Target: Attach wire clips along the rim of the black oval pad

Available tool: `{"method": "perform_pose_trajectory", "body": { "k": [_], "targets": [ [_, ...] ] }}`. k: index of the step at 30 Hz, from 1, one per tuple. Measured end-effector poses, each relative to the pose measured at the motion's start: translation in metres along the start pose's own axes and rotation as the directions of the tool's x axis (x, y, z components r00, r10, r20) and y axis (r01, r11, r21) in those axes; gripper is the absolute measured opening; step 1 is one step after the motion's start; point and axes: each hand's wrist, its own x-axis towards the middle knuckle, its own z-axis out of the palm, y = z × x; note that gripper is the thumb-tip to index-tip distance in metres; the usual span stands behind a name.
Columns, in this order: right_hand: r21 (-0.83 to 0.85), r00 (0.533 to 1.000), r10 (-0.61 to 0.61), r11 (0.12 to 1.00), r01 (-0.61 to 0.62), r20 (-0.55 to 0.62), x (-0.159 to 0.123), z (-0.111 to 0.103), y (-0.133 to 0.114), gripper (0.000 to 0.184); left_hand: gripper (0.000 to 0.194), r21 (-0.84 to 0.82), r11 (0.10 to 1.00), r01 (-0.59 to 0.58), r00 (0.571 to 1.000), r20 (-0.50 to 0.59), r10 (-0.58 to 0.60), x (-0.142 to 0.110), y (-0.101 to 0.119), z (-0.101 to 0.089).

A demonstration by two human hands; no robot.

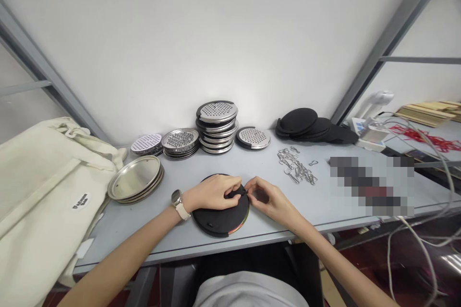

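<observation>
A round black disc (219,218) with coloured layers showing at its right edge lies on the grey table (324,206) close to the front edge. My left hand (212,193), a watch on its wrist, rests on top of the disc and pinches a small black tab at the disc's right rim. My right hand (268,199) meets it from the right, fingers pinched at the same tab. What sits between the right fingertips is too small to make out.
Stacks of perforated metal discs (217,126) stand at the back, plain metal plates (136,178) on the left, black round covers (306,124) back right. Loose metal clips (297,168) lie right of centre. A cream cloth bag (39,192) fills the left; cables (421,230) hang right.
</observation>
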Motion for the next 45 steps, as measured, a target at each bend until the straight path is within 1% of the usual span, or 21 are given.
{"method": "perform_pose_trajectory", "body": {
  "k": [7, 9, 12, 14, 15, 17, 19, 23, 28, 33, 35, 39, 45],
  "targets": [
    [-0.06, 0.998, -0.015, 0.998, 0.011, -0.063, 0.001, 0.001, 0.002, 0.006, 0.018, 0.0, 1.0, 0.0, 1.0, 0.004, 0.0, -0.001, 0.0, 0.0],
    [-0.08, 0.997, -0.03, 0.997, 0.025, -0.067, 0.001, 0.001, 0.002, 0.006, 0.018, 0.003, 1.0, 0.0, 1.0, 0.003, 0.0, -0.001, 0.0, 0.0],
    [-0.107, 0.994, -0.026, 0.994, 0.014, -0.108, 0.0, 0.001, 0.006, 0.009, 0.017, 0.008, 1.0, -0.006, 1.0, 0.0, 0.006, -0.001, 0.0, 0.0],
    [-0.091, 0.991, 0.006, 0.996, -0.018, -0.133, 0.0, 0.001, 0.011, 0.014, 0.017, 0.01, 1.0, -0.007, 1.0, -0.002, 0.007, -0.001, 0.0, 0.0],
    [-0.055, 0.991, 0.022, 0.998, -0.03, -0.13, 0.0, 0.001, 0.013, 0.017, 0.016, 0.011, 1.0, -0.007, 1.0, -0.002, 0.007, -0.001, 0.001, 0.0],
    [0.02, 0.987, 0.019, 1.0, -0.017, -0.16, 0.001, 0.001, 0.017, 0.02, 0.016, 0.013, 1.0, -0.005, 1.0, 0.001, 0.005, -0.001, 0.001, 0.0],
    [-0.02, 0.988, 0.001, 1.0, -0.004, -0.156, 0.002, -0.001, 0.018, 0.011, 0.016, 0.016, 1.0, -0.005, 1.0, 0.001, 0.005, 0.0, 0.001, 0.0],
    [-0.1, 0.984, -0.021, 0.995, 0.003, -0.177, 0.002, -0.003, 0.012, 0.01, 0.016, 0.024, 1.0, -0.009, 1.0, 0.0, 0.009, 0.0, 0.001, -0.001],
    [-0.052, 0.984, 0.013, 0.998, -0.022, -0.178, -0.001, -0.002, 0.005, 0.011, 0.016, 0.029, 1.0, -0.013, 1.0, 0.002, 0.013, 0.0, 0.002, -0.001],
    [0.017, 0.97, 0.034, 0.999, -0.031, -0.239, 0.004, 0.002, 0.008, 0.012, 0.017, 0.038, 0.999, -0.029, 1.0, -0.008, 0.03, 0.0, 0.002, -0.001],
    [0.038, 0.973, 0.036, 0.999, -0.028, -0.226, 0.009, 0.005, 0.008, 0.013, 0.016, 0.046, 0.998, -0.031, 0.999, -0.008, 0.031, 0.0, 0.0, -0.001],
    [0.018, 0.981, 0.03, 0.999, -0.027, -0.19, 0.014, 0.011, 0.005, 0.013, 0.013, 0.049, 0.998, -0.032, 0.999, -0.006, 0.032, 0.0, -0.002, 0.002],
    [-0.018, 0.983, 0.02, 1.0, -0.024, -0.185, 0.01, 0.011, 0.003, 0.013, 0.013, 0.072, 0.997, -0.024, 1.0, -0.004, 0.024, -0.001, -0.002, 0.003]
  ]
}}
